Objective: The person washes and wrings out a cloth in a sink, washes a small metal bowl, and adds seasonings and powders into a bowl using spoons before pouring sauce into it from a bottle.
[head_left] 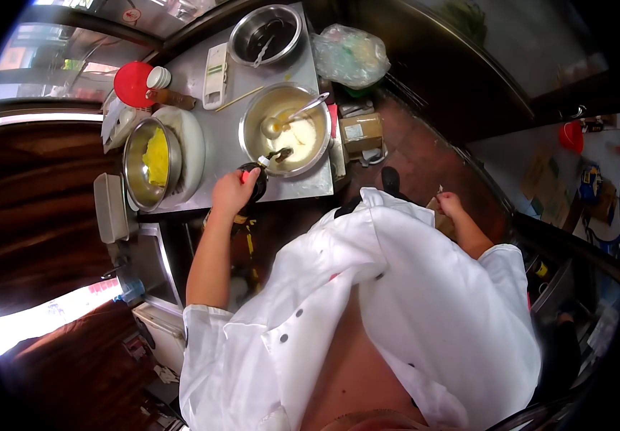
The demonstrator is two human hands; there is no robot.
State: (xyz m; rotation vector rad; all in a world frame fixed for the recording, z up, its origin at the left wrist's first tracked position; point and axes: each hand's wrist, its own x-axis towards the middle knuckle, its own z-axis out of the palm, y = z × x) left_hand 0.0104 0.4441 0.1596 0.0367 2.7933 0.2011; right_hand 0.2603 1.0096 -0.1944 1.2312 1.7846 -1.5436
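My left hand (232, 191) is wrapped round a dark bottle (257, 184) with a red patch, tilted at the near rim of a large metal bowl (244, 134). Dark liquid (281, 154) shows at the bottle's mouth, above the pale white contents (299, 140) of the bowl. A metal ladle (303, 110) rests in that bowl, its handle over the right rim and some yellowish stuff in its scoop. Away to the right, my right hand (451, 205) is closed by my side, with a small pale tip showing at the fingers; I cannot make out what it is.
On the metal table (213, 154) stand a bowl with yellow contents (155, 158), another metal bowl (265, 34) with dark contents, a white grater (216, 75), a thin stick (239, 98) and a red lid (133, 82). A plastic bag (351, 56) and a cardboard box (362, 133) lie beyond the right edge.
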